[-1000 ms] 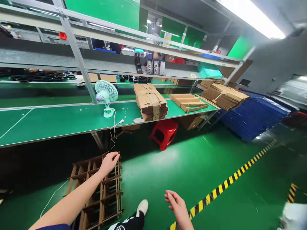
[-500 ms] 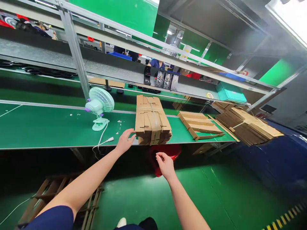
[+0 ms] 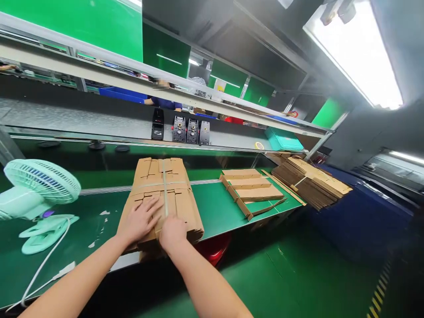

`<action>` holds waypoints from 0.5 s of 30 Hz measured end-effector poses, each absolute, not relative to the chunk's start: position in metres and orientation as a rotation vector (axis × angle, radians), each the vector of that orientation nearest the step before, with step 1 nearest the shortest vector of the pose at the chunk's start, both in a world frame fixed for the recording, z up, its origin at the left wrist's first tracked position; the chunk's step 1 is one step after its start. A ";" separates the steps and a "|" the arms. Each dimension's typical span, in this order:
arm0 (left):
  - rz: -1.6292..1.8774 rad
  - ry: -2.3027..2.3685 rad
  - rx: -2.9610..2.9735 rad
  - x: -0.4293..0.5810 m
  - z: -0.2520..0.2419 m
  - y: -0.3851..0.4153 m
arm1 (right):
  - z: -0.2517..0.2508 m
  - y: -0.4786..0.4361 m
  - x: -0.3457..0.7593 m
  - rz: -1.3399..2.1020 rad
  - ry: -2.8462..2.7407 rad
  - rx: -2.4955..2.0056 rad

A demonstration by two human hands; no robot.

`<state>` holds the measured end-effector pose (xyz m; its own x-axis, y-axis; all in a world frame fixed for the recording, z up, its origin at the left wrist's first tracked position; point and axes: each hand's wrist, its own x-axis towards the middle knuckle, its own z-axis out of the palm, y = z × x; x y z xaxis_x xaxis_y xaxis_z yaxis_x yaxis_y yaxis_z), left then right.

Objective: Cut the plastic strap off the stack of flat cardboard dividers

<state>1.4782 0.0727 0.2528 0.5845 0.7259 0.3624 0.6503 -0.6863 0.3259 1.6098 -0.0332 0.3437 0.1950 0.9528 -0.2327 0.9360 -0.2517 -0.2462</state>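
A strapped bundle of flattened cardboard boxes [image 3: 162, 176] lies on the green workbench [image 3: 218, 212] at its front edge. My left hand [image 3: 141, 221] rests flat on top of the bundle's near left part, fingers spread. My right hand [image 3: 172, 232] curls over the bundle's near edge, right beside the strap. Whether the right fingers grip the strap is hidden.
A mint clip-on fan [image 3: 36, 194] with a white cable stands at the left. Cardboard divider strips [image 3: 251, 190] lie to the right, and a further stack of flat cartons [image 3: 311, 183] beyond. A red stool [image 3: 215, 249] sits under the bench. Black devices [image 3: 187, 130] stand on the shelf behind.
I have moved up close to the bench. Both hands went from reaching through the air to landing on the near end of the cardboard bundle.
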 end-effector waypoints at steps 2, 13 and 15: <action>0.743 1.180 2.654 1.478 0.250 0.070 | 0.349 -0.031 1.609 0.563 -1.906 -2.396; 0.905 1.133 2.654 1.486 0.262 0.059 | 0.336 -0.021 1.608 0.611 -1.823 -2.310; 0.879 1.153 2.641 1.486 0.267 0.056 | 0.333 -0.023 1.604 0.576 -1.839 -2.333</action>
